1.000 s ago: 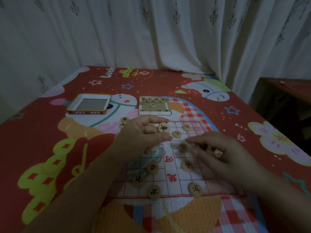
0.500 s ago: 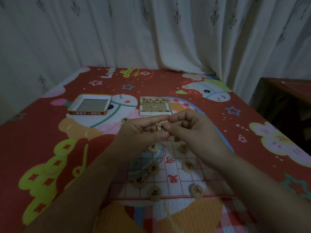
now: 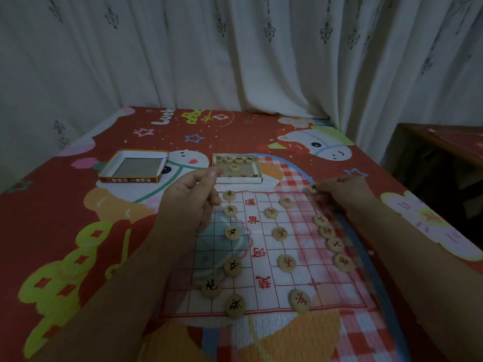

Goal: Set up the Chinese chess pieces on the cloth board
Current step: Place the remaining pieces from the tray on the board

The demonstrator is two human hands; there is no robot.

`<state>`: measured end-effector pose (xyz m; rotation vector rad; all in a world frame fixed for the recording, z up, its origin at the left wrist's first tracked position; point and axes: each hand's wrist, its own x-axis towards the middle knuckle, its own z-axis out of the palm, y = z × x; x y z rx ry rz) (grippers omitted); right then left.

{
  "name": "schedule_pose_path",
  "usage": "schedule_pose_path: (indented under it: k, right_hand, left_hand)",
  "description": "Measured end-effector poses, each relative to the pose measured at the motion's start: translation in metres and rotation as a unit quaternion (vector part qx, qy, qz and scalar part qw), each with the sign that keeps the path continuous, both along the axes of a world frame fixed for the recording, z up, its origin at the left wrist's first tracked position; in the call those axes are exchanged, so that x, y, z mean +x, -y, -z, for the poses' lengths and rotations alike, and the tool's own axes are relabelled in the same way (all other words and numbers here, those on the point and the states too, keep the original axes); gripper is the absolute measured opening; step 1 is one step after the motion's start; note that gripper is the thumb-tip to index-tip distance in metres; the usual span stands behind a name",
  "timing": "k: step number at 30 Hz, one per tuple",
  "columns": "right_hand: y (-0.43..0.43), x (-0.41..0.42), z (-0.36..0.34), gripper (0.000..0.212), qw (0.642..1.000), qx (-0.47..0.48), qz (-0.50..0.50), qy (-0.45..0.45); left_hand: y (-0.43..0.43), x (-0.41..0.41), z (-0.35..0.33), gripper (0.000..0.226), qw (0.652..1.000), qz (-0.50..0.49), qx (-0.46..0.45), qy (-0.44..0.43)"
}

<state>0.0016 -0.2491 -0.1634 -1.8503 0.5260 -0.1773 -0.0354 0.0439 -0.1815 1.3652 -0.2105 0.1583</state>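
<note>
The white cloth board (image 3: 257, 299) with a red grid lies on the bed in front of me. Several round wooden pieces stand on it: black-lettered ones (image 3: 231, 233) down the left side, red-lettered ones (image 3: 280, 233) in the middle and a column of red ones (image 3: 335, 244) along the right edge. My right hand (image 3: 345, 193) pinches a chess piece (image 3: 312, 188) at the board's far right corner. Over the far left corner hovers my left hand (image 3: 192, 202), fingers loosely curled, with nothing visible in it.
A small white box tray (image 3: 257, 176) with several loose pieces sits just beyond the board. Its lid (image 3: 133, 167) lies to the left. Red cartoon bedding (image 3: 52, 205) covers the bed; curtains hang behind and a dark wooden table (image 3: 444, 152) stands at right.
My right hand took the piece from my left hand's fingers and carried it right to the board's far right corner. My left hand stayed put, now without the piece.
</note>
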Motion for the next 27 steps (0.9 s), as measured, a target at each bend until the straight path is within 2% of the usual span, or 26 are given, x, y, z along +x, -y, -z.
schedule_pose_path:
  k: [3,7,13,18,21,25,27]
  right_hand:
    - [-0.011,0.002,-0.003,0.013,0.999,0.016,-0.023,0.019]
    - [-0.043,0.002,-0.013,0.010,0.993,0.013,-0.102,0.051]
    - [-0.112,0.016,-0.016,0.007,0.977,-0.041,-0.203,0.058]
    - [-0.162,0.012,-0.013,0.013,0.947,-0.082,-0.307,0.046]
    - [-0.179,-0.009,-0.022,0.008,0.900,-0.119,-0.417,0.042]
    - [-0.193,-0.052,-0.029,0.011,0.793,-0.202,-0.574,0.012]
    - [-0.199,-0.070,-0.025,0.013,0.754,-0.224,-0.617,0.000]
  left_hand:
    - [-0.004,-0.002,-0.005,0.026,1.000,-0.024,-0.016,-0.001]
    - [-0.017,0.006,-0.009,0.027,0.993,-0.067,-0.091,-0.027]
    - [-0.050,0.022,-0.007,0.016,0.959,-0.149,-0.212,-0.114]
    - [-0.077,0.030,0.002,0.019,0.938,-0.197,-0.247,-0.144]
    - [-0.084,0.033,0.007,0.016,0.935,-0.176,-0.257,-0.167]
    - [-0.083,0.035,0.012,0.022,0.932,-0.153,-0.272,-0.183]
    - [-0.080,0.035,0.012,0.026,0.934,-0.143,-0.271,-0.184]
